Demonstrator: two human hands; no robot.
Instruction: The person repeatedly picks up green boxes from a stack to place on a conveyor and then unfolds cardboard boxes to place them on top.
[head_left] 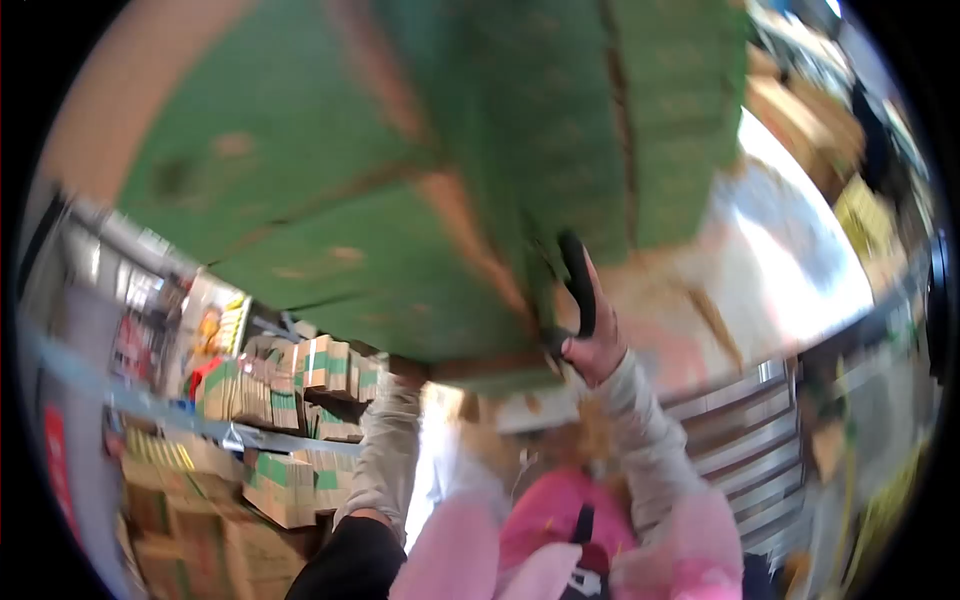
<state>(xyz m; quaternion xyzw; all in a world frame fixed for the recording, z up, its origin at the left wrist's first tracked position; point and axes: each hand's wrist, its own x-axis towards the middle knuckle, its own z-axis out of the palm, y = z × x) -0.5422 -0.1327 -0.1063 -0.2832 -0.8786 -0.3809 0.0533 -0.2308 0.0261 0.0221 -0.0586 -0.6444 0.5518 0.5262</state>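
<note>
A large bundle of green and brown cardboard (340, 230) fills the upper middle of the head view, blurred, with dark straps or creases across it. My right hand (598, 345), with black coverings on its fingers, bears against the bundle's lower right side, thumb and fingers around its edge. My left hand (405, 372) is at the bundle's lower edge; only a little of it shows and its fingers are hidden by the cardboard. Both forearms, in light grey sleeves, reach up to the bundle.
Stacks of flattened cardboard (290, 385) stand on the left around a metal rail (230, 435). Brown boxes (200, 530) sit below them. A shiny pale tabletop (780, 270) lies at right, above metal slats (745, 430). More cardboard (805, 130) is at the upper right.
</note>
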